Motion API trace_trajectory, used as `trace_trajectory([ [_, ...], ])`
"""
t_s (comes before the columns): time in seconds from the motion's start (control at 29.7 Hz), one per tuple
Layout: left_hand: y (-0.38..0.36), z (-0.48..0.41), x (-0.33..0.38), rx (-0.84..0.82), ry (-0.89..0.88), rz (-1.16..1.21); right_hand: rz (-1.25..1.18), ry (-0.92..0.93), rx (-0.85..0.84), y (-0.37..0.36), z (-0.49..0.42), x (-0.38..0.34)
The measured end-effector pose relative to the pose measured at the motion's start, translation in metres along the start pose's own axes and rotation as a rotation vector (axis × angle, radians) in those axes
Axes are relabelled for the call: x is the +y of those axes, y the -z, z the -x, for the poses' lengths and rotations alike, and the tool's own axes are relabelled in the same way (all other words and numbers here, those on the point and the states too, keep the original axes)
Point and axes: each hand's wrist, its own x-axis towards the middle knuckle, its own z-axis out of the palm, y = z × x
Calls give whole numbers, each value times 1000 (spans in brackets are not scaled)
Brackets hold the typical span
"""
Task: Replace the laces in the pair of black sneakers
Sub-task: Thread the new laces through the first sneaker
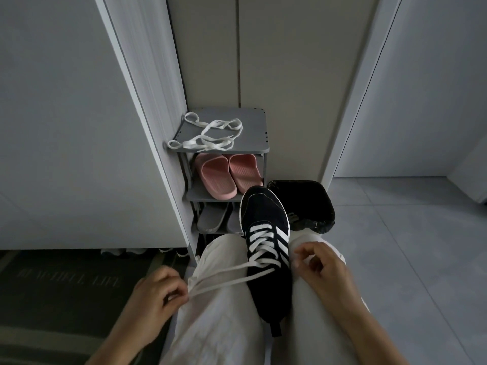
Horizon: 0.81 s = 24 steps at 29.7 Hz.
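My left hand [155,293] pinches 2 strands of white lace [226,277] between thumb and fingertips, drawn taut across my left knee [218,299]. My right hand [324,270] sits just beside the sneaker's [266,219] striped side with fingers curled; I cannot tell whether it holds anything.

The sneaker lies between my knees, toe pointing away, heel tab toward me. It is black with a white sole edge, 3 white stripes on its right side and flat white lace crossed through the eyelets. I can read no brand name on it.

On the floor to my left lies a dark mat [66,285] with a line of writing too dim to read.

Beyond the toe stands a grey rack [253,127] against the wall. Its lower shelf holds grey shoes [213,218], the shelf above holds 2 pink slides [226,177], and on its top lies loose white lace [210,135] in a tangle. Just right of the rack is a bin [311,196] lined with a black bag; its inside is too dark to make out.
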Motion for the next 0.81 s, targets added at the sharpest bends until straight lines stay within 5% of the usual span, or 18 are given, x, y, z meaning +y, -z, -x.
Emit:
trace_trajectory([
  [0.13,11,-2,8,-153,64,73,45,102,-16,-1,1,-12],
  [0.34,-1,-30,59,89,-104,149,69,82,-53,-8,3,-18],
  [0.61,6,-48,79,69,-33,-69,6,89,32,-3,7,-22],
  [0.81,36,-32,96,185,35,217,-253,174,-330,-47,27,-60],
])
